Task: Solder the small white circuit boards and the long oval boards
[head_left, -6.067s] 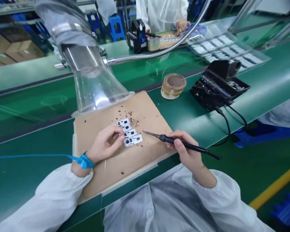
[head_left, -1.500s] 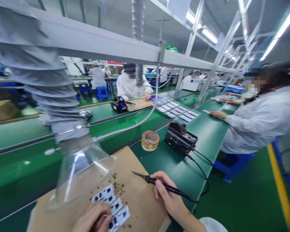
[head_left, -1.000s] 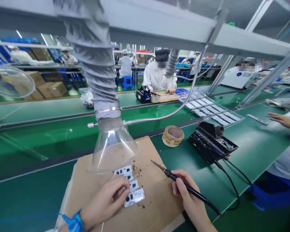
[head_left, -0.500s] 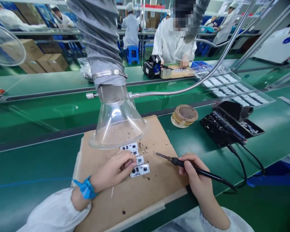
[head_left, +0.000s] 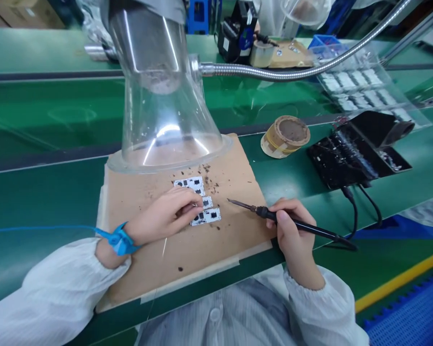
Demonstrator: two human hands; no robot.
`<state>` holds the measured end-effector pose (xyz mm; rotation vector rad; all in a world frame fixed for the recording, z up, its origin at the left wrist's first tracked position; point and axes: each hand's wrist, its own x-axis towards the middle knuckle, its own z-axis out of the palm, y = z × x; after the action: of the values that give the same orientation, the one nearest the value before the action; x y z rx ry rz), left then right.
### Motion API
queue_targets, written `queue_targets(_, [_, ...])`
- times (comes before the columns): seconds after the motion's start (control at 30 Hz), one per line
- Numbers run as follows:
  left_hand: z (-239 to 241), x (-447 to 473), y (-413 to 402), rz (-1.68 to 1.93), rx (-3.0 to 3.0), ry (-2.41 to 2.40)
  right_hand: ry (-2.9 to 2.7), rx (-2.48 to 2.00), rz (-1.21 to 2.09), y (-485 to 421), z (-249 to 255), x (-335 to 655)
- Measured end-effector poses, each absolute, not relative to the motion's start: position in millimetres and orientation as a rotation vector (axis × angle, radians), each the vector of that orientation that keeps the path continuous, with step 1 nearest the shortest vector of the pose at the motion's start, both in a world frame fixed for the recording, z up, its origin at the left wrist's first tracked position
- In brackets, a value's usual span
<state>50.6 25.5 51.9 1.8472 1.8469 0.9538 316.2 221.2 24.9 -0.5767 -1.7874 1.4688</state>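
Several small white circuit boards (head_left: pixel 206 216) lie in a column on a brown cardboard sheet (head_left: pixel 202 257). Over them rests my left hand (head_left: pixel 171 211), thumb and forefinger pinched together at the boards' left side; what sits between the fingertips is too small to make out. A blue wrist strap (head_left: pixel 121 240) with a cord circles that wrist. My right hand (head_left: pixel 294 223) grips a soldering iron (head_left: pixel 265 212) by its black handle. Its tip points left, above the cardboard and a short way right of the boards, apart from them.
A clear fume hood (head_left: pixel 169 129) hangs just beyond the boards, with a flexible metal arm (head_left: pixel 274 73) running right. Dark specks litter the cardboard. Beyond it stand a round tape-wrapped tin (head_left: pixel 285 137) and a black soldering-iron stand (head_left: pixel 361 149). A tray of white parts (head_left: pixel 361 86) lies farther back.
The view has tilted down, so the bench things appear higher and my clothing shows below. Both hands keep nearly the same pose beside the boards, the iron still held.
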Motion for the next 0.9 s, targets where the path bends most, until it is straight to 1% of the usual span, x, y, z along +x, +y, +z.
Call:
queue_targets(0.5, [54,50,27,0.899,1.871,1.784,-1.993,-0.424,1.433,217,37,312])
queue_targets(0.9, [52,50,26,0.911,1.871,1.808,-2.077,-0.386,1.407,220,35,314])
